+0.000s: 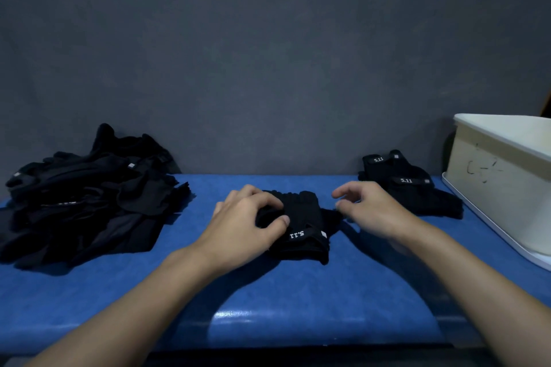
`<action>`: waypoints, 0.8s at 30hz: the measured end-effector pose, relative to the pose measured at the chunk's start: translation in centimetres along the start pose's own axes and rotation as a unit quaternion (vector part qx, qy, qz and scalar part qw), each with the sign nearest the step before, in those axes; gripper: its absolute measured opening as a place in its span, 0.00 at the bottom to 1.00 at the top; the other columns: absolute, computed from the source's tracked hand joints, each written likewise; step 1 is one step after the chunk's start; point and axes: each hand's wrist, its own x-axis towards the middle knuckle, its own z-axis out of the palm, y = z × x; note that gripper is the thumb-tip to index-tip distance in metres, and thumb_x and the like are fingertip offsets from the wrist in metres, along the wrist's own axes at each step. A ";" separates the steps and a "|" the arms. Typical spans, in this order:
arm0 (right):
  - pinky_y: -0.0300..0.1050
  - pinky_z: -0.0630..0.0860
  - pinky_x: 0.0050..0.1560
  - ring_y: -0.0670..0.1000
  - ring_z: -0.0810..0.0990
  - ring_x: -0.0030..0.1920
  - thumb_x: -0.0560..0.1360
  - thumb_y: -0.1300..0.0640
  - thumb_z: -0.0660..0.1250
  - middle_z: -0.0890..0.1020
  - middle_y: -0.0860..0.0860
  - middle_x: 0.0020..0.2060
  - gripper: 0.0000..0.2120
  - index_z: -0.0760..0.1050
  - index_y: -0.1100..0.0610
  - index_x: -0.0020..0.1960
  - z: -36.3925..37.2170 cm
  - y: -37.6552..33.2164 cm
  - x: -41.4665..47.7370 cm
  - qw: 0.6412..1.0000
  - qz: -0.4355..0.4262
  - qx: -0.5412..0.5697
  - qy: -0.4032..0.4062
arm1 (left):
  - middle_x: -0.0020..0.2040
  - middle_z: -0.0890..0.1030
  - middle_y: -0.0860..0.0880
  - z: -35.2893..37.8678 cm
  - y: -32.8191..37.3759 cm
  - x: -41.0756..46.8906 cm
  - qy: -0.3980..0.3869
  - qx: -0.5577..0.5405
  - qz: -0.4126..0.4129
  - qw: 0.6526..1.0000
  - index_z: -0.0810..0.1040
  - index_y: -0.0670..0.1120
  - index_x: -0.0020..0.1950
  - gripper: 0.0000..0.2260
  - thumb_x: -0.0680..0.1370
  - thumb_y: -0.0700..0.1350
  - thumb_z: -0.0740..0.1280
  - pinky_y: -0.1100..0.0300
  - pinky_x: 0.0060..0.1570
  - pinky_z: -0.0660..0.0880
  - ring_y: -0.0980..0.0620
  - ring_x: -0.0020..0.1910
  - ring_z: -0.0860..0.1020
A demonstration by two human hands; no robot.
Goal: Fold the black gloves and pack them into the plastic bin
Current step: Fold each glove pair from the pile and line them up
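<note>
A soft black fabric glove (298,226) lies mid-table on the glossy blue table (298,307), long axis running near to far, with its white-lettered cuff toward the person. The left hand (241,217) grips its left side with curled fingers. The right hand (369,208) is blurred, its fingers loosely apart just beside the glove. The cream plastic bin (492,176) is cut off at the right.

Black gloves (301,226), blue table (268,292), cream bin (501,176).
</note>
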 end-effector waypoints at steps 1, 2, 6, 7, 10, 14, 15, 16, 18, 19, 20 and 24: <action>0.36 0.73 0.40 0.45 0.77 0.38 0.77 0.59 0.67 0.80 0.50 0.43 0.07 0.79 0.54 0.55 -0.3 0.1 -0.2 1.000 0.004 0.003 -0.013 | 0.56 0.74 0.62 -0.1 0.1 -0.1 -0.009 -0.003 0.020 1.000 0.79 0.58 0.58 0.13 0.76 0.60 0.67 0.57 0.66 0.61 0.59 0.61 0.69; 0.33 0.72 0.37 0.44 0.76 0.37 0.76 0.58 0.69 0.80 0.49 0.42 0.06 0.79 0.54 0.53 -0.5 0.2 -0.4 0.999 0.004 0.004 -0.034 | 0.55 0.74 0.62 -0.1 0.2 -0.3 -0.025 -0.006 0.034 0.999 0.79 0.59 0.58 0.15 0.75 0.62 0.67 0.57 0.66 0.61 0.60 0.61 0.69; 0.31 0.70 0.35 0.41 0.74 0.32 0.73 0.59 0.73 0.79 0.47 0.36 0.02 0.82 0.53 0.45 -0.2 0.6 -0.8 0.997 -0.028 -0.034 -0.064 | 0.56 0.73 0.63 0.3 0.1 -0.7 -0.084 0.042 0.072 0.993 0.77 0.62 0.60 0.20 0.70 0.67 0.67 0.54 0.65 0.63 0.61 0.59 0.69; 0.31 0.70 0.35 0.41 0.74 0.33 0.73 0.59 0.73 0.80 0.48 0.36 0.02 0.81 0.53 0.44 -0.1 0.7 -0.7 0.997 -0.037 -0.037 -0.052 | 0.56 0.74 0.63 0.4 0.1 -0.8 -0.082 0.051 0.080 0.992 0.77 0.62 0.60 0.20 0.71 0.66 0.68 0.53 0.65 0.64 0.61 0.58 0.69; 0.32 0.69 0.37 0.42 0.76 0.35 0.73 0.60 0.72 0.83 0.48 0.39 0.04 0.81 0.51 0.42 0.3 0.8 -0.5 0.998 -0.058 -0.035 -0.019 | 0.53 0.76 0.63 0.4 0.4 -0.8 -0.057 0.030 0.096 0.993 0.79 0.60 0.55 0.16 0.71 0.64 0.67 0.51 0.63 0.65 0.61 0.56 0.71; 0.39 0.74 0.42 0.46 0.80 0.38 0.74 0.60 0.72 0.84 0.46 0.39 0.05 0.82 0.51 0.41 0.2 0.7 -0.5 0.997 -0.069 -0.017 0.007 | 0.48 0.79 0.63 0.6 0.5 -0.8 -0.035 -0.002 0.110 0.993 0.81 0.58 0.51 0.12 0.72 0.62 0.66 0.51 0.61 0.68 0.61 0.53 0.73; 0.42 0.77 0.45 0.48 0.82 0.41 0.74 0.60 0.71 0.84 0.47 0.39 0.05 0.82 0.52 0.42 0.2 0.7 -0.4 0.997 -0.069 -0.010 0.011 | 0.47 0.79 0.63 0.6 0.5 -0.8 -0.030 -0.011 0.113 0.993 0.81 0.58 0.51 0.13 0.72 0.61 0.65 0.51 0.60 0.70 0.60 0.53 0.74; 0.45 0.79 0.48 0.50 0.83 0.43 0.75 0.60 0.71 0.85 0.48 0.39 0.05 0.82 0.52 0.42 0.3 0.7 -0.4 0.997 -0.070 -0.003 0.015 | 0.47 0.79 0.62 0.6 0.5 -0.8 -0.027 -0.018 0.117 0.993 0.81 0.57 0.51 0.13 0.72 0.61 0.65 0.51 0.59 0.70 0.60 0.52 0.74; 0.48 0.79 0.51 0.51 0.83 0.44 0.76 0.59 0.70 0.85 0.50 0.39 0.05 0.82 0.53 0.42 0.3 0.8 -0.3 0.997 -0.070 0.000 0.019 | 0.47 0.79 0.62 0.8 0.4 -0.7 -0.022 -0.027 0.122 0.992 0.81 0.57 0.51 0.14 0.72 0.63 0.64 0.50 0.58 0.71 0.60 0.52 0.74; 0.48 0.79 0.51 0.51 0.83 0.44 0.76 0.59 0.69 0.85 0.49 0.38 0.05 0.81 0.53 0.42 0.2 0.8 -0.3 0.997 -0.069 -0.007 0.022 | 0.47 0.79 0.63 0.9 0.4 -0.6 -0.019 -0.029 0.124 0.992 0.81 0.57 0.51 0.15 0.72 0.64 0.63 0.50 0.58 0.71 0.60 0.52 0.74; 0.48 0.79 0.51 0.50 0.83 0.43 0.76 0.58 0.69 0.84 0.49 0.38 0.05 0.81 0.53 0.41 0.2 0.8 -0.2 0.997 -0.065 -0.019 0.023 | 0.47 0.79 0.63 1.0 0.3 -0.6 -0.019 -0.031 0.125 0.992 0.81 0.58 0.51 0.16 0.72 0.64 0.63 0.50 0.58 0.71 0.60 0.52 0.74; 0.56 0.76 0.58 0.48 0.81 0.46 0.74 0.53 0.70 0.83 0.44 0.39 0.05 0.80 0.48 0.40 0.5 1.6 0.2 0.996 -0.035 -0.076 0.011 | 0.50 0.78 0.64 1.5 -0.2 -0.4 -0.057 -0.020 0.124 0.990 0.81 0.58 0.55 0.20 0.70 0.67 0.62 0.51 0.60 0.71 0.60 0.55 0.73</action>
